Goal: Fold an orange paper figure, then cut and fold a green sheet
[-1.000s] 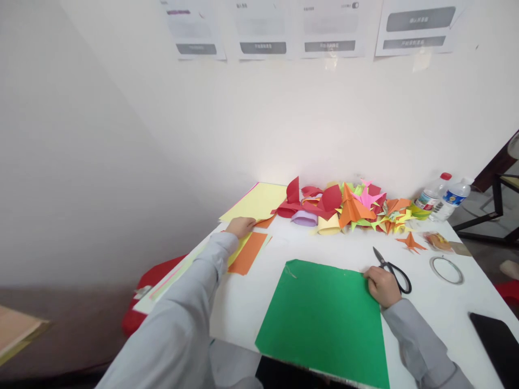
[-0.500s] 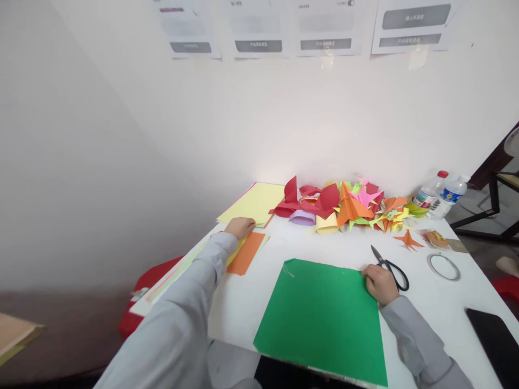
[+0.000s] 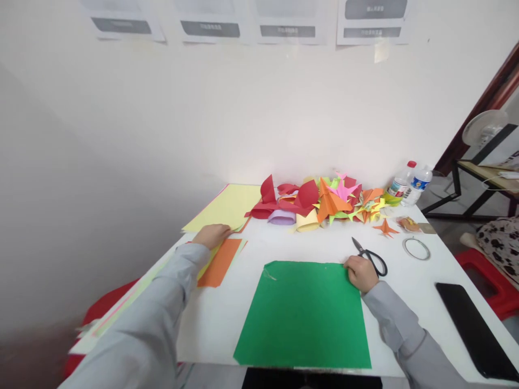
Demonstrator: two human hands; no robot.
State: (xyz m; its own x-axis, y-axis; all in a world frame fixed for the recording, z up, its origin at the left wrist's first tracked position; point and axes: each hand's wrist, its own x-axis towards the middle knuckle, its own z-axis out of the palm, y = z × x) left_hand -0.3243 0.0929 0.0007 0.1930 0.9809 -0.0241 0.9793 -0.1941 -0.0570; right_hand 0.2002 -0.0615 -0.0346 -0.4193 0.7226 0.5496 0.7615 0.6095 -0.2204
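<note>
My left hand (image 3: 211, 236) is closed at the near edge of a stack of pale yellow paper (image 3: 227, 206), its fingers pinching the top sheet's edge, which curls slightly beside them. Just below this hand lie narrower orange paper pieces (image 3: 221, 263) and a few other coloured strips. A large green sheet of paper (image 3: 304, 316) lies flat at the table's front. My right hand (image 3: 362, 274) has its fingers curled at the sheet's far right corner. Close behind that hand are black-handled scissors (image 3: 370, 256), their blades pointing away to the left.
Along the wall is a pile of folded paper shapes (image 3: 332, 204). Two plastic bottles (image 3: 409, 186) stand at the back right. A small orange paper figure (image 3: 386, 228), a tape roll (image 3: 417, 248) and a black phone (image 3: 474, 329) lie on the right. A red stool (image 3: 486, 281) stands beyond the table.
The camera view has turned to the right, so the table's things appear farther left. Both hands keep their places; the yellow sheet's edge by my left hand now curls up a little.
</note>
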